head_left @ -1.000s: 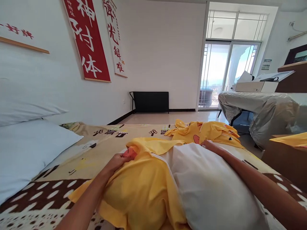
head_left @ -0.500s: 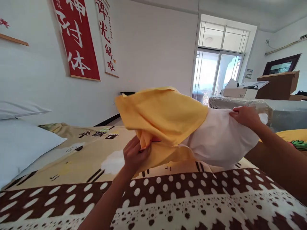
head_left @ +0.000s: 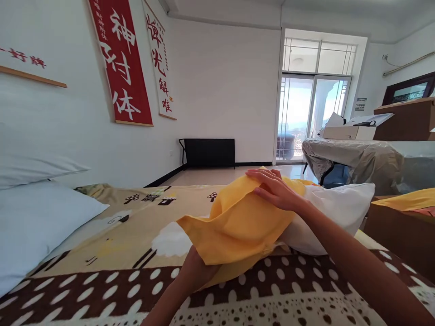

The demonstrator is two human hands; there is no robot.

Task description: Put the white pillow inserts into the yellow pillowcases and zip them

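A yellow pillowcase (head_left: 244, 222) is bunched over one end of a white pillow (head_left: 340, 213), whose other end sticks out bare on the right. My left hand (head_left: 197, 269) grips the pillowcase near its lower left corner; a fold of the cloth covers the fingers. On top of the pillowcase lies my right hand (head_left: 273, 188), its fingers stretched out over the fabric and pointing left. The near edge of the pillowcase hangs loose in a flap between the two hands.
Beneath everything spreads a patterned blanket (head_left: 112, 290) with brown and cream parts. White pillows (head_left: 50, 222) are stacked at the left. A brown box (head_left: 401, 231) with yellow cloth (head_left: 408, 199) on it stands at the right. Farther back are a plastic-covered table (head_left: 353, 151) and a black folded frame (head_left: 209, 152).
My right hand has let go of the white pillow and moved left onto the pillowcase. The pillow and pillowcase have come down lower, toward the blanket. The camera view has shifted slightly.
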